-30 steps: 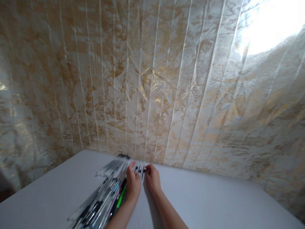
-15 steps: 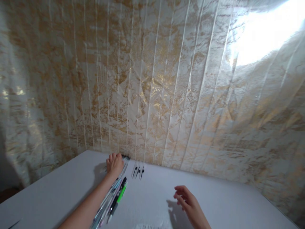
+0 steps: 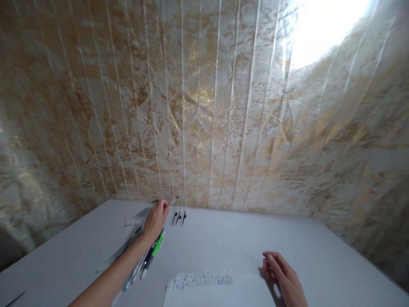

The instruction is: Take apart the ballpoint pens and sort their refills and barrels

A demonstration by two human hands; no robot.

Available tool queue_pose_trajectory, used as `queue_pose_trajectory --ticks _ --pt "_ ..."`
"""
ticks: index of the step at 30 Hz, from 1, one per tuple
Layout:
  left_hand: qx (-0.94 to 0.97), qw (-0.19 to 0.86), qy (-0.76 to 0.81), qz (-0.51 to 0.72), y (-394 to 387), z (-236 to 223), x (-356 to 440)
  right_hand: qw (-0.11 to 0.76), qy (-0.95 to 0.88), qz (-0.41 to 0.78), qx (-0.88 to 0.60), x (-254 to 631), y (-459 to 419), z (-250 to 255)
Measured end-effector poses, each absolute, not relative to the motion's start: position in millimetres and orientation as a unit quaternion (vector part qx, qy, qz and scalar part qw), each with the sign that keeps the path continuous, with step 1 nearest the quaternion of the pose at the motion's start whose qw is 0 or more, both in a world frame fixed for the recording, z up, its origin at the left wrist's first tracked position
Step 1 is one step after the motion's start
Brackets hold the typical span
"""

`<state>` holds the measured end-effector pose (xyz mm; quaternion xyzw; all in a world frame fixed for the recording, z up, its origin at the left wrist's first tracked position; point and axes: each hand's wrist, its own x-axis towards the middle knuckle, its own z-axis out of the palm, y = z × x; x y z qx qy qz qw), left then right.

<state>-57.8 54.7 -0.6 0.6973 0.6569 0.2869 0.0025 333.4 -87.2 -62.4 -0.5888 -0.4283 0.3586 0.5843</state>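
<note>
My left hand is closed at the back left of the table, pinching a thin, pale pen with a dark end that points up and right. Just right of it lie a few slim clear pens with black parts, side by side. Under and beside my left forearm is a bunch of pens, among them a green and grey one. My right hand hovers over the right side, fingers loosely curled and nothing visible in them. A white sheet with handwriting along its top lies at the front.
More clear pens lie left of my left hand. A dark thin stick is at the front left corner. Behind the white table hangs a gold-patterned, creased curtain with a bright glare at upper right.
My left hand has lifted a pen from the pens at the back. My right hand appears farther right, its fingers more curled. The view has shifted, bringing more of the sheet into sight.
</note>
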Motion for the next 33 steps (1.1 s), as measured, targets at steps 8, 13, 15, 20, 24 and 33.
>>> queue_pose_trajectory --ticks 8,13,15,20,24,33 --pt "0.812 0.161 0.469 0.308 -78 -38 35 0.530 -0.510 0.251 -0.629 317 -88 -51" --pt "0.835 0.184 0.422 0.301 -90 -44 42 0.387 -0.641 0.259 -0.611 267 -102 -29" --pt "0.843 0.175 0.408 0.303 -91 -45 43 0.354 -0.668 0.249 -0.605 249 -107 -29" --pt "0.853 0.147 0.395 0.307 -94 -49 47 0.375 -0.666 0.267 -0.586 235 -111 -41" --pt "0.862 0.135 0.373 0.316 -94 -50 47 0.402 -0.648 0.310 -0.568 238 -108 -47" --pt "0.868 0.129 0.392 0.275 -81 -70 44 0.446 -0.637 0.275 -0.565 240 -96 -76"
